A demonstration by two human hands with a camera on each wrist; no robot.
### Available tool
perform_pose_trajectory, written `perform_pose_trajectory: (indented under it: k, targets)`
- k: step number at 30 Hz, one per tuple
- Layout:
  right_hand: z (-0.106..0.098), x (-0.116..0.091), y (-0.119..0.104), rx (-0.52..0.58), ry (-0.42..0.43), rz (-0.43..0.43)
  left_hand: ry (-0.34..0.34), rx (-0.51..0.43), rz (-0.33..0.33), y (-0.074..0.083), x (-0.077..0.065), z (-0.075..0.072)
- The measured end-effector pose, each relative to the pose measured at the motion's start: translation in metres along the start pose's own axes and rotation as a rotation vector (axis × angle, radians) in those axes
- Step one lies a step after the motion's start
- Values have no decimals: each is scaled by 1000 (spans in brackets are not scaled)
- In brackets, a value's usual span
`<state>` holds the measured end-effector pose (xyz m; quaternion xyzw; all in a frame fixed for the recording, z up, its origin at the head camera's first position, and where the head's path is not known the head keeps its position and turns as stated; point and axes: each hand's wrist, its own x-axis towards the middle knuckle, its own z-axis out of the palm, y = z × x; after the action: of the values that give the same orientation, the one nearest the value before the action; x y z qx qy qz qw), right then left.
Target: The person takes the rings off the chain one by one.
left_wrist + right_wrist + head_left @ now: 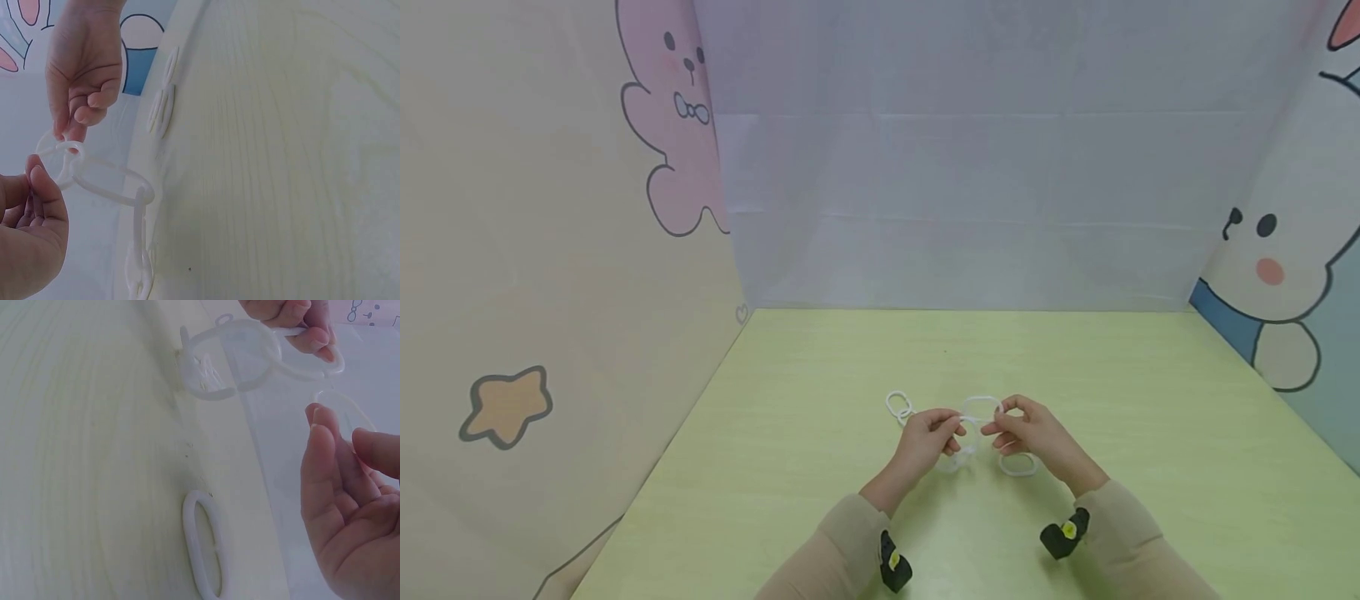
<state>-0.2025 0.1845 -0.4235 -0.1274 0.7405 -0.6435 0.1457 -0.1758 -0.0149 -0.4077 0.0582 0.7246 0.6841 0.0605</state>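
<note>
In the head view, my left hand (922, 437) pinches a white plastic chain link (976, 432) between thumb and fingers. More links (106, 194) are joined to it and hang toward the table in the left wrist view. Facing it from the right, my right hand (1033, 433) pinches another white link (981, 398) between thumb and index finger. This link overlaps the left hand's link in the left wrist view, while the right wrist view shows a gap between them. The far end of the chain (898, 405) lies beyond my left hand.
A white link (1018, 476) lies on the light yellow-green table (820, 467) below my right hand. Pale curtain (970, 208) closes off the back, and cartoon-printed walls stand at left and right. Each sleeve carries a black wrist camera (1065, 534).
</note>
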Motion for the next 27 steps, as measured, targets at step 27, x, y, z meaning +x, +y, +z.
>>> perform_pose_trajectory:
  k: [27]
  targets:
    - [-22, 2, 11, -37, 96, 55, 0, 3, 5, 12, -7, 2]
